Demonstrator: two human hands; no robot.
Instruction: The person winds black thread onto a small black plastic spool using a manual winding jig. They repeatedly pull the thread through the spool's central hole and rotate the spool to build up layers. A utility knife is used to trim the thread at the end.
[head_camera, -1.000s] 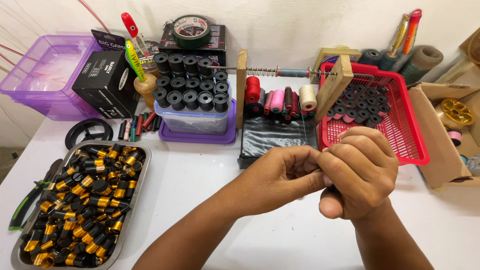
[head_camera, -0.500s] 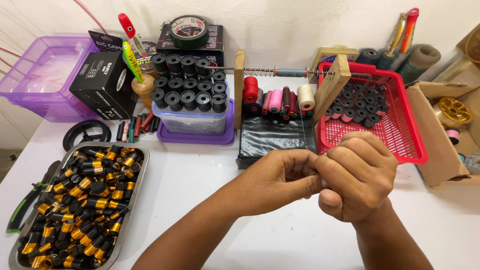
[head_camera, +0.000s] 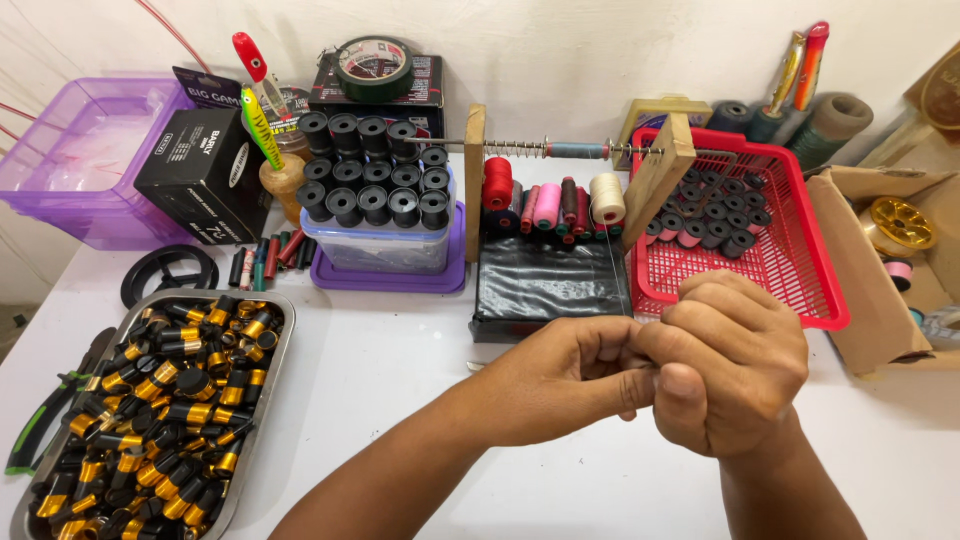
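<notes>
My white worktop (head_camera: 400, 340) carries everything, and I take it from the biggest down. Far left sits a clear purple plastic bin (head_camera: 75, 160), its contents too pale to make out. On the right, a red plastic mesh basket (head_camera: 790, 270) holds a heap of small black bobbins (head_camera: 715, 215) at its far end; the near part is bare. At my left, a shallow metal tray (head_camera: 262, 400) is piled with black-and-gold bobbins (head_camera: 160, 390). Behind it, a clear plastic tub on a purple lid (head_camera: 385, 250) carries rows of upright black spools (head_camera: 375, 170). In the middle, a wooden rack with a metal rod (head_camera: 560, 150) stands over a black box (head_camera: 550, 285), with coloured thread reels (head_camera: 555, 200) beneath the rod.

A thin pale thread (head_camera: 612, 270) runs down from the cream reel towards my hands. My left hand (head_camera: 560, 380) and my right hand (head_camera: 730, 365) meet just above the worktop in front of the black box, fingers closed together and pinching something small between them; it is hidden, so I cannot tell whether it is a bobbin or only the thread end.

Judging from the piles, much remains: the tray is full, while the red basket is only part filled.
</notes>
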